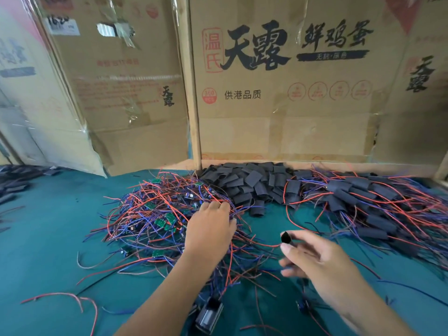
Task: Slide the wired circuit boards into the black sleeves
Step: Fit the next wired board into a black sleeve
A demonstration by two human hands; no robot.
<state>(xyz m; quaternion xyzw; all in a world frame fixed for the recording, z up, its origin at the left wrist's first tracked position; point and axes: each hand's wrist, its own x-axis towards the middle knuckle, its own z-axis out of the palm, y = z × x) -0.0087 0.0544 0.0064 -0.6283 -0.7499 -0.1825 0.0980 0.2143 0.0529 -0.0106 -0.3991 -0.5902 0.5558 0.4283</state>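
Black sleeve point(286, 237) sits pinched in the right grip point(312, 259), between thumb and fingers, its open mouth turned up and leftward. Just left of it, the left grip point(210, 229) lies palm-down on the tangle of wired circuit boards point(155, 214), fingertips curled into the red and blue wires; whether they hold one I cannot tell. Beyond both grips, loose sleeves point(247, 183) are heaped against the cardboard wall point(278, 98); right of them, sleeved boards point(368, 204) spread over the green tabletop point(48, 234).
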